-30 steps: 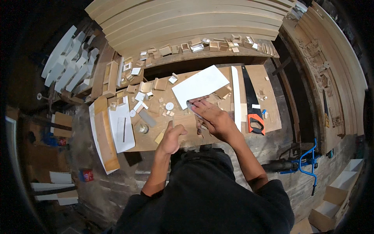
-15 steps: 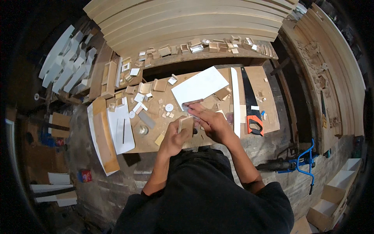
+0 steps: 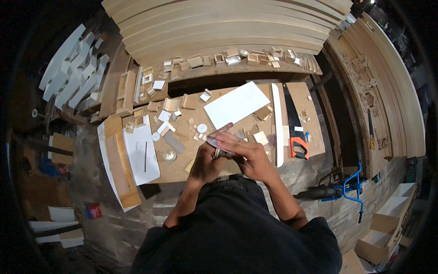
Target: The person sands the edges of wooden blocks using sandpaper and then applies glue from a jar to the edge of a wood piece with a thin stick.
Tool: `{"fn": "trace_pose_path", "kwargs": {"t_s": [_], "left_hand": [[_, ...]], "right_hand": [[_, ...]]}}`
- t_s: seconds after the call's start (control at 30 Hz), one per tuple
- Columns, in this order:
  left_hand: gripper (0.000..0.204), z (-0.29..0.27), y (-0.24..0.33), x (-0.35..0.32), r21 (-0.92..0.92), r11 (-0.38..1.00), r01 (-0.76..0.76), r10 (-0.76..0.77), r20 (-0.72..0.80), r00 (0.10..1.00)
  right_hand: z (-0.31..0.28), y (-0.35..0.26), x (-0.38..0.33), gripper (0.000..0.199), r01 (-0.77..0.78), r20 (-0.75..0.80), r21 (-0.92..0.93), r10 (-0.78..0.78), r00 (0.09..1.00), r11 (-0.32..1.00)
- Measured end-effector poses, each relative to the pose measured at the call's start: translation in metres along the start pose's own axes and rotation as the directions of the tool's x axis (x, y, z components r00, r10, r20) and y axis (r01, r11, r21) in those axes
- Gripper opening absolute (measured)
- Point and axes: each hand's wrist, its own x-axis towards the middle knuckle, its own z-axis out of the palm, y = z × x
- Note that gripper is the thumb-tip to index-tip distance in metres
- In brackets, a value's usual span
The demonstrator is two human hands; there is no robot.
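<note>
Your left hand (image 3: 207,166) and right hand (image 3: 246,155) are bunched together over the bench's (image 3: 315,137) near edge, fingers of both clamped on a small flat wood piece (image 3: 218,133). White panel (image 3: 237,105) lies just beyond, handsaw (image 3: 294,125) to the right.

We find our left hand (image 3: 207,165) and right hand (image 3: 246,155) together at the near edge of the workbench (image 3: 315,114). Ahead, a white panel (image 3: 236,104) and small wood offcuts (image 3: 182,128) crowd the top. To the right, a handsaw (image 3: 294,125) and white strip (image 3: 276,123) block sideways reach. Left, bare wood by a white sheet (image 3: 140,155) leaves room.
</note>
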Motion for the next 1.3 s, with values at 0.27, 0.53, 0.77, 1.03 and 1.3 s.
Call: {"fn": "trace_pose_path", "kwargs": {"t_s": [0.27,0.53,0.77,1.03,1.3], "left_hand": [[0.026,-0.047,-0.019,-0.026,-0.143,0.981,0.133,-0.123,0.074,0.990],[0.038,-0.089,-0.045,-0.046,-0.306,0.952,-0.003,0.016,0.040,0.999],[0.049,-0.140,-0.047,-0.066,-0.135,0.975,-0.179,0.181,0.005,0.983],[0.067,-0.168,-0.063,-0.071,0.094,0.981,-0.168,0.181,-0.154,0.971],[0.084,-0.196,-0.066,-0.079,0.094,0.972,-0.213,0.218,-0.042,0.975]], "right_hand": [[0.054,-0.028,0.023,0.043,0.091,-0.082,-0.063,-0.097,0.992,0.994],[0.100,-0.029,0.035,0.046,-0.039,-0.076,-0.058,0.034,0.997,0.998],[0.143,-0.019,0.030,0.040,-0.157,-0.149,-0.039,0.150,0.977,0.987],[0.196,-0.074,0.051,0.048,0.042,-0.273,-0.167,-0.087,0.958,0.985],[0.196,-0.084,0.078,0.049,0.245,-0.022,-0.172,-0.253,0.967,0.954]]}}
